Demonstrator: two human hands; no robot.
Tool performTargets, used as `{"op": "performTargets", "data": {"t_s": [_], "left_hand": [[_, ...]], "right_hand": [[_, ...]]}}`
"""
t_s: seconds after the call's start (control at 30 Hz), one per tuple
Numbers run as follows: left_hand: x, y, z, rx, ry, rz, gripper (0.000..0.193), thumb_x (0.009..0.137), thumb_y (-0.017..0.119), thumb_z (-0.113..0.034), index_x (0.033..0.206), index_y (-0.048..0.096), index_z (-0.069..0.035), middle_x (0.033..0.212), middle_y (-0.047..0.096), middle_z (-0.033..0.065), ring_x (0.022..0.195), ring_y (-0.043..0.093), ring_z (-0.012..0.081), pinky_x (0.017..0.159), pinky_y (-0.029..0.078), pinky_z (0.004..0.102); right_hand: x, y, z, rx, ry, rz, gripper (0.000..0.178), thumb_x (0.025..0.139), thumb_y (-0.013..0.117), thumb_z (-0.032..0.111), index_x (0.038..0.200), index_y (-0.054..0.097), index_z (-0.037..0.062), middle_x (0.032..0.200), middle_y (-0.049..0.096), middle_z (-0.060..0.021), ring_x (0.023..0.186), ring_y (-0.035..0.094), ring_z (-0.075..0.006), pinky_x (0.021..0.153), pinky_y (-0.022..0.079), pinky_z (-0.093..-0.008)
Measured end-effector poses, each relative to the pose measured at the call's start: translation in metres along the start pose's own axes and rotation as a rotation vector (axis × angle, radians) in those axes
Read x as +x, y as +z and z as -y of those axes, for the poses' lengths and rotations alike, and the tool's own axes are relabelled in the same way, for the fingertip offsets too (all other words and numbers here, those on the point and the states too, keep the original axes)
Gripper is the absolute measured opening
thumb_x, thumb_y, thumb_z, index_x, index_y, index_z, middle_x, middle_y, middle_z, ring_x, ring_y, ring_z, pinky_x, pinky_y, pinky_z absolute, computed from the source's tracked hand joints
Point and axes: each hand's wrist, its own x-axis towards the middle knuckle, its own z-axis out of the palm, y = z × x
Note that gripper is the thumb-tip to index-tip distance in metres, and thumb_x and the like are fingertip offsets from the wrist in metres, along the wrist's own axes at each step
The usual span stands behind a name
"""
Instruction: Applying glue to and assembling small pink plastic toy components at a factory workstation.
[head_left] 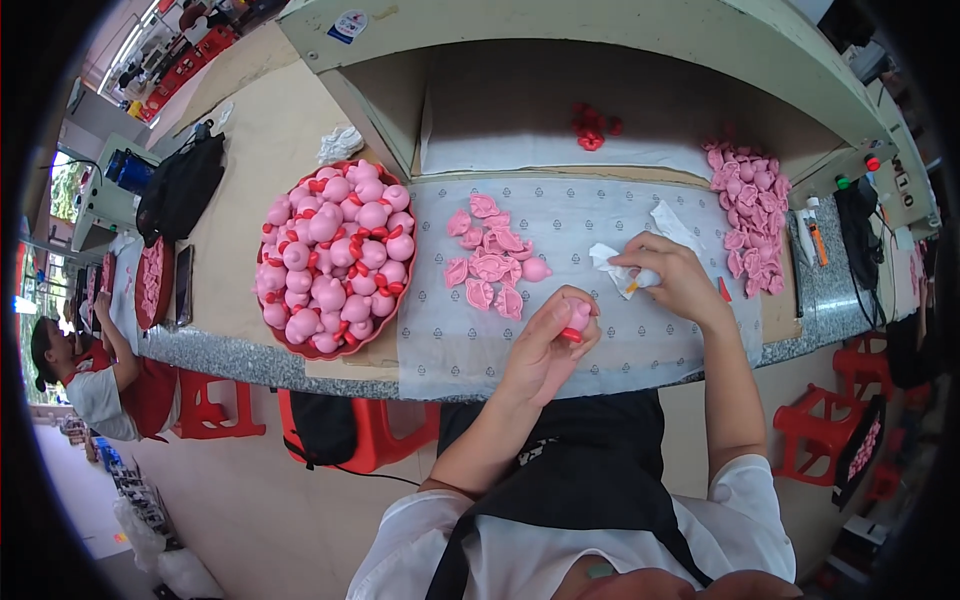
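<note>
My left hand (545, 345) closed round pink toy piece (577, 316) with red part at bottom, held over patterned sheet (600, 225), near its front edge. My right hand (672, 278) pinching small white tube (640, 281), orange tip toward piece, right of it. Crumpled tissue (608, 256) just behind tube. Loose pink parts (492, 260) mid-sheet. Red basket (335, 258) of pink figures left of sheet. Pink heap (748, 205) at sheet's right.

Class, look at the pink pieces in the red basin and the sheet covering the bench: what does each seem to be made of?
Pink pieces: probably soft moulded plastic or rubber, going by the smooth rounded shapes and slight sheen. Red basin: likely rigid plastic, with a thin, even rim. Sheet: seemingly thin translucent plastic film or paper, dotted, lying flat with faint creases.
</note>
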Motion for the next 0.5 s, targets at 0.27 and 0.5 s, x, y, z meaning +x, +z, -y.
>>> {"op": "performTargets", "data": {"t_s": [0.27,0.5], "left_hand": [[0.001,-0.004,0.004,-0.016,0.067,-0.070,0.026,0.084,0.042,-0.026,0.089,0.044,-0.001,0.081,0.044,0.0032,0.060,0.034,0.0089,0.054,0.029,0.0207],[-0.004,0.005,0.012,0.100,0.064,-0.214,0.023,0.086,0.039,-0.024,0.100,0.044,-0.006,0.085,0.046,0.0004,0.069,0.040,0.0064,0.058,0.032,0.0210]], "right_hand": [[-0.016,0.014,0.031,0.382,0.251,-0.337,0.023,0.062,0.056,-0.008,0.083,0.059,0.0002,0.076,0.052,-0.0040,0.065,0.050,-0.0111,0.054,0.039,-0.0219],[-0.013,0.038,0.081,0.847,0.285,-0.434,0.014,0.064,0.061,-0.002,0.078,0.060,-0.0002,0.071,0.049,-0.0039,0.063,0.045,-0.0089,0.058,0.035,-0.0198]]}}
